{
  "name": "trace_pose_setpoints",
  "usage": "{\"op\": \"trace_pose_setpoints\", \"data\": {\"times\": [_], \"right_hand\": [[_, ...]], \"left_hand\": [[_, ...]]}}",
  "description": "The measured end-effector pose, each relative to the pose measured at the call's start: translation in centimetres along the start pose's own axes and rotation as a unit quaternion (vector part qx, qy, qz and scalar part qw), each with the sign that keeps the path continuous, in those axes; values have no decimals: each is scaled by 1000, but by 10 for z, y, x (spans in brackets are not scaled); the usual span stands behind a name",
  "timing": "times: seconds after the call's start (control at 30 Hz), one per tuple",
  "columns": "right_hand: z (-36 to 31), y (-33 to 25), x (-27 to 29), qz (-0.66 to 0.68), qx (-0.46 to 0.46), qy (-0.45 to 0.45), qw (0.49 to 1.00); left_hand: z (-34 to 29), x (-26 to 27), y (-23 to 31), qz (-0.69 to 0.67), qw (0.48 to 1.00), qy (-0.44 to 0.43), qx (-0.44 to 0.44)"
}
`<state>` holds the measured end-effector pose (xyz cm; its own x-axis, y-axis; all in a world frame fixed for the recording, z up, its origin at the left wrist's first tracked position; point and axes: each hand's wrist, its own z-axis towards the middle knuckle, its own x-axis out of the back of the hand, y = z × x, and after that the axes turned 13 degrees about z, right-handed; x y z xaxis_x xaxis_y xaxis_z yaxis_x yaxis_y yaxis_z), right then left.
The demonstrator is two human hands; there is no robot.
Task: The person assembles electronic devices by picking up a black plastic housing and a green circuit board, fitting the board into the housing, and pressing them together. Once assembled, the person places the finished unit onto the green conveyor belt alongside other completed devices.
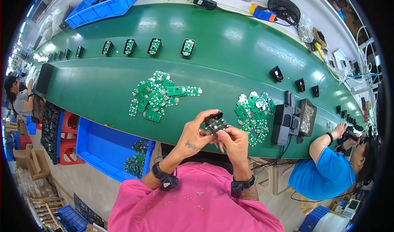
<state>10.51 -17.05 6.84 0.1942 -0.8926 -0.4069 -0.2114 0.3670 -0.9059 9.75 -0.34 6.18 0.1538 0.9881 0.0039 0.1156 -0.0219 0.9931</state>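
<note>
At the table's near edge my left hand [192, 134] is closed around a small black plastic housing [212, 118], its open side partly hidden. My right hand [234, 145] pinches a small green circuit board [217, 126] tilted against the front of that housing; whether it sits inside cannot be made out. Ahead and to the left lies a loose pile of green circuit boards [154, 96]. A second heap of smaller boards [252, 113] is just right of my hands.
Black housings with boards [188, 48] stand in a row at the far left; open housings [276, 74] sit at right. A grey-black device [283, 123] stands beside a tray of small parts [307, 119]. A blue bin [98, 146] is below left. Co-workers sit at both sides.
</note>
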Motion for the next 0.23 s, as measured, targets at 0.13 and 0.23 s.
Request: {"op": "trace_pose_setpoints", "data": {"times": [0.13, 0.23], "right_hand": [[4, 0, 10, 11, -51, 70, 996], [4, -1, 16, -30, -95, -13, 995]], "left_hand": [[2, 4, 1, 99, 995, 8, -22], [8, 2, -12, 168, 982, 28, -82]]}}
